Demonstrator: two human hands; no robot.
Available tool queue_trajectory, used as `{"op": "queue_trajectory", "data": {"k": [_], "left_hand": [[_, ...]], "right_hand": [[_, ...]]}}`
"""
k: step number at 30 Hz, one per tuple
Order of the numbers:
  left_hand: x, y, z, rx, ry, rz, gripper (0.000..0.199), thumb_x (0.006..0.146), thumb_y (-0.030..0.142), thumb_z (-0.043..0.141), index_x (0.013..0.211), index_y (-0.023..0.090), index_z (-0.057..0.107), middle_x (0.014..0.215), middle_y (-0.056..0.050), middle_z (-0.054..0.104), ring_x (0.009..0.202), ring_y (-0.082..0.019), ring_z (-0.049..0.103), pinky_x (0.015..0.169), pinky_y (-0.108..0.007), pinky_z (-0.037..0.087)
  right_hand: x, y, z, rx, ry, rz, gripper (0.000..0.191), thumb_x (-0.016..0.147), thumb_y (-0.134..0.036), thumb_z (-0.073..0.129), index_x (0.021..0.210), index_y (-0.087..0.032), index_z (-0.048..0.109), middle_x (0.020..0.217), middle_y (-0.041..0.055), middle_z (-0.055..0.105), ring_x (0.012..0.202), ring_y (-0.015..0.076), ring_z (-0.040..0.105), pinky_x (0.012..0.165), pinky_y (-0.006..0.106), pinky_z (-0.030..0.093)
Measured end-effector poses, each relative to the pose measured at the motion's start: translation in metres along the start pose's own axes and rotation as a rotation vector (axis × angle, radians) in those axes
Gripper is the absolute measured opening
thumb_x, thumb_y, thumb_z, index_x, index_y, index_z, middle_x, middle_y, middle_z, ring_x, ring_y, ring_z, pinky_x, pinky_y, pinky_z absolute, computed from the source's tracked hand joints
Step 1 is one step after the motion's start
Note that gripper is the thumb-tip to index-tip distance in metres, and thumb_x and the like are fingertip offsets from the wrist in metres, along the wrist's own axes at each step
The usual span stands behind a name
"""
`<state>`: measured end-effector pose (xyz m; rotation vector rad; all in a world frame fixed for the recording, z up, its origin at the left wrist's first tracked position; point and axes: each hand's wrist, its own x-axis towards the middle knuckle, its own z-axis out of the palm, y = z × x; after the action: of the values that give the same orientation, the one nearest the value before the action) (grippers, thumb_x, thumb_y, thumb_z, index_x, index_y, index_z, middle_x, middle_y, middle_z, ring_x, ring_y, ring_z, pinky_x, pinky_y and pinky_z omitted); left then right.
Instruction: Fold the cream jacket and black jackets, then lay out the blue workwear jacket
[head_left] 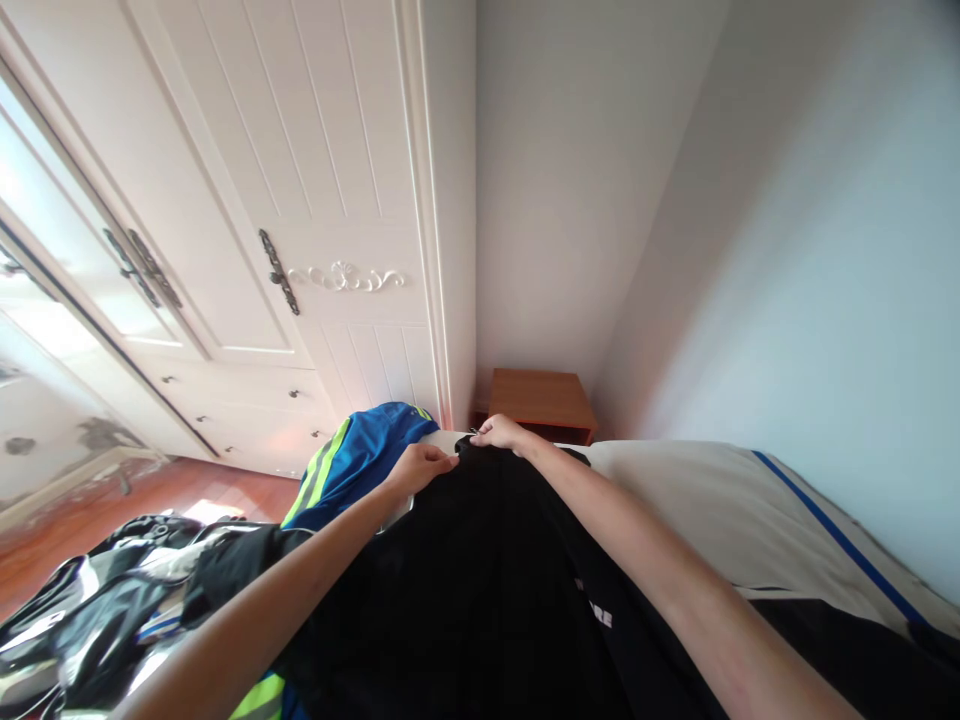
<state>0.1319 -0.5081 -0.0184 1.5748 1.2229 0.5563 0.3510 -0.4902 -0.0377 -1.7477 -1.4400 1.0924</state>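
A black garment (480, 560) lies spread across the bed in front of me, with small white lettering on its right part. At its far edge my left hand (424, 468) is closed, thumb and fingers pinching the black cloth. Just to the right, my right hand (501, 434) is also closed on the same edge, close to the left fingertips. A tiny thin dark piece shows by the right fingertips, too small to name. Under my left wrist a small pale tag-like piece (397, 514) shows against the cloth. Both forearms reach over the garment and cover parts of it.
A blue garment with yellow-green bands (352, 455) lies left of the black one. Several clear-looking packages (112, 590) are heaped at lower left. The beige bed (675, 490) has a blue stripe. Beyond stand a brown nightstand (544, 395) and white wardrobe (360, 150).
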Motion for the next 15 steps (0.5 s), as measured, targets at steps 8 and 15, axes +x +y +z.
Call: {"op": "queue_trajectory", "data": {"k": [8, 15], "left_hand": [[-0.009, -0.021, 0.005, -0.013, 0.229, -0.026, 0.036, 0.071, 0.044, 0.074, 0.056, 0.018, 0.054, 0.051, 0.005, 0.045, 0.049, -0.009, 0.037, 0.045, -0.023, 0.024], [-0.002, -0.016, 0.007, -0.176, 0.047, -0.178, 0.021, 0.065, 0.033, 0.074, 0.067, 0.019, 0.058, 0.058, 0.0, 0.062, 0.055, -0.017, 0.058, 0.049, -0.025, 0.043]], "right_hand": [[-0.001, 0.017, -0.018, 0.241, 0.17, 0.009, 0.014, 0.065, -0.027, 0.078, 0.069, -0.018, 0.068, 0.072, 0.0026, 0.07, 0.07, 0.0158, 0.06, 0.071, 0.029, 0.045], [0.0, 0.014, -0.009, 0.261, 0.097, 0.002, 0.024, 0.069, -0.038, 0.076, 0.068, -0.019, 0.061, 0.074, 0.0015, 0.067, 0.08, 0.019, 0.061, 0.079, 0.031, 0.046]]}}
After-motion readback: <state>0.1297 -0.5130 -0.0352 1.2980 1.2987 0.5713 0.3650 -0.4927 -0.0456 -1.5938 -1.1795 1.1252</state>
